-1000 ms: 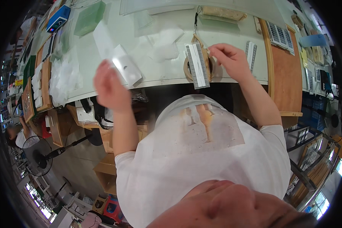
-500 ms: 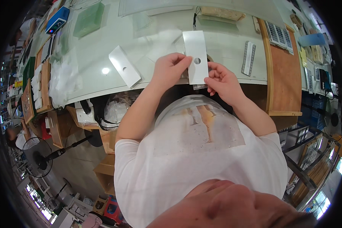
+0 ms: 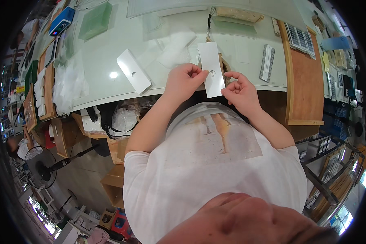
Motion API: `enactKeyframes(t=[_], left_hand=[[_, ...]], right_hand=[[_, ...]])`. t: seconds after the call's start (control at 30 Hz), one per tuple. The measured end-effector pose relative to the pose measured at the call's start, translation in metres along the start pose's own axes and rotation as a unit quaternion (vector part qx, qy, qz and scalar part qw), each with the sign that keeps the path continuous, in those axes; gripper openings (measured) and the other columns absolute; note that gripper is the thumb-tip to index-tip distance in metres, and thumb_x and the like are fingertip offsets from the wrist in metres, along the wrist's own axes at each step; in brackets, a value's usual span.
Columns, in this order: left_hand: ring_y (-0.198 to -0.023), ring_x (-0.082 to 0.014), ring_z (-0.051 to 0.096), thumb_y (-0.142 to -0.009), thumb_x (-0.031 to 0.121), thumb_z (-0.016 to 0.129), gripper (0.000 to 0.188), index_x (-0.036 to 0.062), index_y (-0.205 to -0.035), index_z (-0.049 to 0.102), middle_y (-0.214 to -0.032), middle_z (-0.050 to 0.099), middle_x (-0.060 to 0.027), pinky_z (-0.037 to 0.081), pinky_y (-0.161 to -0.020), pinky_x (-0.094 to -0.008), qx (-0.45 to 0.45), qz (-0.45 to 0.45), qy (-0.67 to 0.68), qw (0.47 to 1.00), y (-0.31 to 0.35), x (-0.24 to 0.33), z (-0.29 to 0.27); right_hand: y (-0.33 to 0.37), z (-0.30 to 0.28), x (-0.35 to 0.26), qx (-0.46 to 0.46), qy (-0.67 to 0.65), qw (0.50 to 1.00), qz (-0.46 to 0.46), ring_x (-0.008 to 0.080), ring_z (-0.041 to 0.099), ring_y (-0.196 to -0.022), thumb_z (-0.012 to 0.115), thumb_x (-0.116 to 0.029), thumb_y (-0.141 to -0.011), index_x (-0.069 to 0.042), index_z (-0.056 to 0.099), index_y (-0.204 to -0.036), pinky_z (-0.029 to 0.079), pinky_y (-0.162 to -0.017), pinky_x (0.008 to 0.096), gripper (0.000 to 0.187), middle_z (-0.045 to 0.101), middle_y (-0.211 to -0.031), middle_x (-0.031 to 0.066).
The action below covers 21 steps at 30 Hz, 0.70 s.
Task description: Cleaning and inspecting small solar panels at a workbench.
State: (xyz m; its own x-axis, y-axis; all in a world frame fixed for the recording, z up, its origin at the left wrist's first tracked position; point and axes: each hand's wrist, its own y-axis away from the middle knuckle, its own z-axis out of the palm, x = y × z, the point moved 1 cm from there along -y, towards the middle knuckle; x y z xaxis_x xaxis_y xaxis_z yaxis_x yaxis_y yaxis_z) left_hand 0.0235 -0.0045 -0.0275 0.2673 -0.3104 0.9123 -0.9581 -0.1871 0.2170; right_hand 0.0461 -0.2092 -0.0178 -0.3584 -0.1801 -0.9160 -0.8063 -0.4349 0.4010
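Observation:
My left hand (image 3: pixel 187 81) pinches the left edge of a slim white paper sleeve (image 3: pixel 211 57) with a small round cut-out near its middle. The sleeve is held up at the table's near edge, slightly tilted. At its lower right edge, the thumb of my right hand (image 3: pixel 243 93) is on the paper, its forefinger stretched up alongside. A similar white sleeve (image 3: pixel 131 67) lies flat on the table to the left. Behind the held sleeve a tan curved object (image 3: pixel 225 64) shows in part; a black cord (image 3: pixel 209 22) lies beyond it.
A crumpled translucent sheet (image 3: pixel 177 46) lies left of the held sleeve. Green glass-like sheets (image 3: pixel 95 21) and a blue box (image 3: pixel 61 20) are at far left. A grey-white strip (image 3: pixel 266 63) and a wood-framed board (image 3: pixel 306 81) stand right. White plastic bags (image 3: pixel 69 87) lie left.
Both hands have brought the sleeve a little nearer to me, tilting it slightly. Its cut-out looks less dark, and more of the tan object and the translucent sheet shows.

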Motion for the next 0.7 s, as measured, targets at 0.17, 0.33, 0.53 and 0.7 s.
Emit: enactKeyframes(t=[0.17,0.33,0.53,0.7], left_hand=[[-0.056,-0.0138,0.053,-0.079,0.029,0.069,0.029,0.0009,-0.076,0.065,-0.061,0.058,-0.0035,0.044,-0.055,-0.0286,-0.005,-0.007,-0.039,0.999,0.000,0.000,0.001],[-0.059,-0.0174,0.055,-0.077,0.027,0.070,0.026,0.0023,-0.078,0.065,-0.068,0.059,-0.0047,0.045,-0.057,-0.0304,0.006,-0.018,-0.105,0.994,0.002,0.010,0.002],[-0.088,-0.0263,0.057,-0.074,0.017,0.070,0.013,0.0067,-0.081,0.065,-0.094,0.062,-0.0068,0.048,-0.071,-0.0343,0.121,0.337,-0.196,0.913,-0.004,-0.006,0.003],[-0.107,-0.0315,0.053,-0.072,0.009,0.069,0.017,0.0088,-0.088,0.065,-0.106,0.062,-0.0053,0.044,-0.087,-0.0415,0.033,0.425,-0.250,0.870,-0.005,0.001,-0.013]], right_hand=[[0.000,0.001,0.000,0.004,0.016,1.000,0.000,0.0013,0.049,-0.059,0.067,-0.002,-0.080,-0.002,0.048,-0.122,0.042,-0.050,0.0170,0.046,0.054,-0.070,-0.0031],[0.000,-0.002,0.005,0.012,0.073,0.997,-0.028,0.0004,0.048,-0.062,0.067,-0.002,-0.079,-0.003,0.050,-0.120,0.042,-0.054,0.0179,0.045,0.054,-0.074,-0.0034],[0.003,0.001,-0.006,0.024,0.345,0.864,-0.366,0.0134,0.055,-0.067,0.073,-0.005,-0.072,-0.007,0.060,-0.106,0.046,-0.058,0.0247,0.037,0.059,-0.092,0.0040],[0.002,-0.003,-0.002,0.001,0.520,0.703,-0.485,0.0232,0.060,-0.071,0.071,-0.002,-0.070,-0.004,0.062,-0.097,0.050,-0.061,0.0317,0.029,0.061,-0.097,0.0090]])
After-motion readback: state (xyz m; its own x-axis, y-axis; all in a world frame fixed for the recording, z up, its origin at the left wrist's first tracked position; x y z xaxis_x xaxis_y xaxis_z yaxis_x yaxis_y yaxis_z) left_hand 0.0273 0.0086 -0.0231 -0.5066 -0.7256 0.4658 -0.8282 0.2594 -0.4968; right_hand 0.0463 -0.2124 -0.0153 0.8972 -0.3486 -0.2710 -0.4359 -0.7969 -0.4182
